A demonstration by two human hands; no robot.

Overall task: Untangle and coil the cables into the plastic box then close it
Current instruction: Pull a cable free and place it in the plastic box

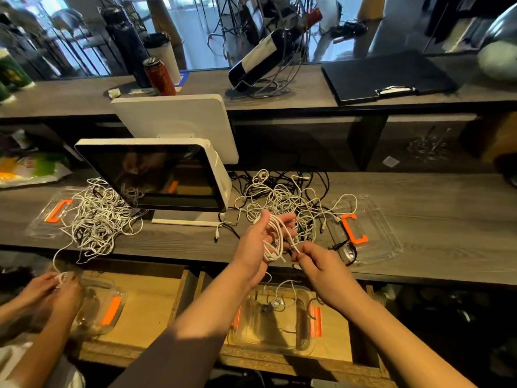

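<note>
My left hand (261,242) is raised over the counter edge with a white cable coil (273,243) looped round its palm and fingers. My right hand (314,260) pinches the loose end of that white cable just beside the coil. Behind both hands lies a tangled pile of white and black cables (291,200) on the counter. Below my hands, a clear plastic box (306,345) with orange latches sits in an open wooden drawer, and a thin white cable lies inside it. Its clear lid (389,239) with an orange handle lies on the counter to the right.
A white point-of-sale screen (165,177) stands left of the pile. Another person's hands (53,289) work a second white cable tangle (98,219) at far left, over another clear box (98,312). A second lid (44,219) lies there. Bottles and a black folder sit on the raised shelf.
</note>
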